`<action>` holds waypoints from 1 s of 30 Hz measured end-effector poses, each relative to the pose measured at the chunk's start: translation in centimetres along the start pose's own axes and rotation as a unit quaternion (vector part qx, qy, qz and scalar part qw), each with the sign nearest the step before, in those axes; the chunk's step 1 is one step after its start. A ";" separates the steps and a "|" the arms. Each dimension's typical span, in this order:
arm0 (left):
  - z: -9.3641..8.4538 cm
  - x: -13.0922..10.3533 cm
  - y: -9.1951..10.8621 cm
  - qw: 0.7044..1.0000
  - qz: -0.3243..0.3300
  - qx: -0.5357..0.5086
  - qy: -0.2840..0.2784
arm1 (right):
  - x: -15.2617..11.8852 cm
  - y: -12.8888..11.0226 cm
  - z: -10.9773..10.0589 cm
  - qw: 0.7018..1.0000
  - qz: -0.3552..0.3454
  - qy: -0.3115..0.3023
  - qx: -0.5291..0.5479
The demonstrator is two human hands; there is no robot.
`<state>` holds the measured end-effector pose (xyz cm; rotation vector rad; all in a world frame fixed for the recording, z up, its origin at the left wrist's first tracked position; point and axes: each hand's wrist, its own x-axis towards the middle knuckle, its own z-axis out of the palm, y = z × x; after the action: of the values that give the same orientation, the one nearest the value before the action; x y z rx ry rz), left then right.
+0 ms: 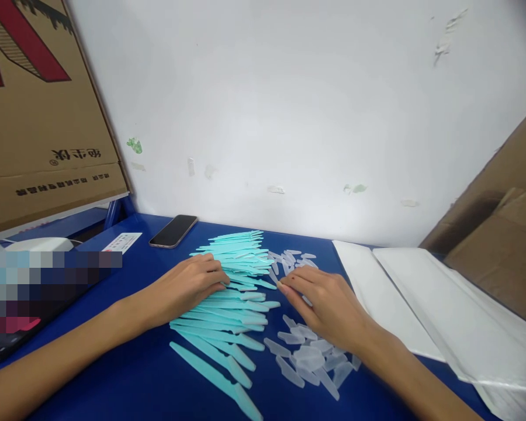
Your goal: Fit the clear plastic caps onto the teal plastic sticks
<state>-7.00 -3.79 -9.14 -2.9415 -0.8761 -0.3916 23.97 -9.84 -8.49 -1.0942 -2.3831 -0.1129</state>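
Many turquoise eyebrow razors (228, 336) lie side by side in a long row on the blue table, several with translucent covers over their blade ends. My left hand (197, 283) rests over the middle of the row, fingers closed around a razor's handle; its grip is partly hidden. Just right of the row, my right hand (319, 295) pinches a small translucent blade cap (273, 277) between thumb and fingertips, close to the razor tips. Loose translucent caps (309, 356) form a pile below my right hand, and more caps (291, 257) lie beyond it.
A phone (174, 231) lies at the back left, near a small white card (121, 241). White flat packets (421, 304) are stacked on the right. Cardboard boxes (39, 128) stand at the left, with more cardboard (499, 245) at right. A white wall (289, 117) closes off the back.
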 end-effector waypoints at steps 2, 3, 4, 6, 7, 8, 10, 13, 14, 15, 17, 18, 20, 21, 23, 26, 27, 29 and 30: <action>0.1 0.0 -0.1 1.000 0.002 0.021 0.013 | 0.0 -0.1 0.0 1.000 0.001 -0.003 0.002; 0.1 0.0 -0.2 0.999 0.005 0.034 0.020 | 0.0 -0.1 0.1 1.000 0.001 -0.005 0.003; 0.0 0.1 -0.2 0.999 0.007 0.047 0.024 | 0.0 -0.1 0.1 1.000 0.002 -0.006 0.004; -0.2 0.1 -0.1 0.998 0.009 0.067 0.019 | 0.1 -0.2 0.1 1.000 0.003 -0.007 0.003; -0.3 0.0 -0.1 0.997 0.008 0.076 0.011 | 0.1 -0.1 0.1 1.000 0.005 -0.007 0.000; -0.4 0.0 0.0 0.996 0.008 0.084 0.001 | 0.1 -0.1 0.1 1.000 0.008 -0.007 -0.003; -0.4 -0.2 0.1 0.995 0.009 0.102 -0.015 | 0.1 0.0 -0.1 1.000 0.018 -0.008 -0.015; -0.1 -0.3 0.3 0.991 0.016 0.129 -0.016 | 0.2 0.4 -0.2 0.999 0.037 -0.017 -0.037; 0.0 -0.3 0.3 0.991 0.016 0.133 -0.012 | 0.3 0.5 -0.3 0.998 0.043 -0.021 -0.044; 0.1 -0.2 0.4 0.991 0.014 0.134 -0.005 | 0.3 0.7 -0.3 0.997 0.048 -0.025 -0.051; 0.1 -0.1 0.5 0.992 0.003 0.124 0.009 | 0.3 0.9 -0.3 0.996 0.054 -0.035 -0.069; 0.1 -0.1 0.6 0.993 -0.002 0.116 0.016 | 0.3 1.1 -0.4 0.995 0.055 -0.042 -0.078; -0.1 0.0 0.7 0.994 -0.005 0.101 0.027 | 0.2 1.5 -0.7 0.992 0.059 -0.057 -0.094; -0.1 0.0 0.7 0.995 -0.003 0.096 0.032 | 0.1 1.7 -0.9 0.991 0.063 -0.067 -0.099; -0.2 0.0 0.8 0.995 0.002 0.088 0.041 | -0.1 2.4 -1.6 0.988 0.075 -0.086 -0.099; -0.3 0.0 1.0 0.995 0.008 0.078 0.055 | -0.5 3.6 -2.6 0.988 0.083 -0.107 -0.075; -0.3 0.1 1.1 0.995 0.009 0.075 0.058 | -0.6 4.0 -2.9 0.989 0.080 -0.107 -0.065; -0.3 0.1 1.3 0.996 0.010 0.071 0.058 | -0.8 4.7 -3.4 0.990 0.077 -0.103 -0.055; -0.3 0.1 1.3 0.996 0.011 0.068 0.058 | -0.9 4.9 -3.5 0.990 0.078 -0.102 -0.056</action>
<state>-6.28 -4.93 -8.82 -2.7723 -0.8208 -0.4756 29.49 -8.09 -6.58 -1.4000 -2.4828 -0.0835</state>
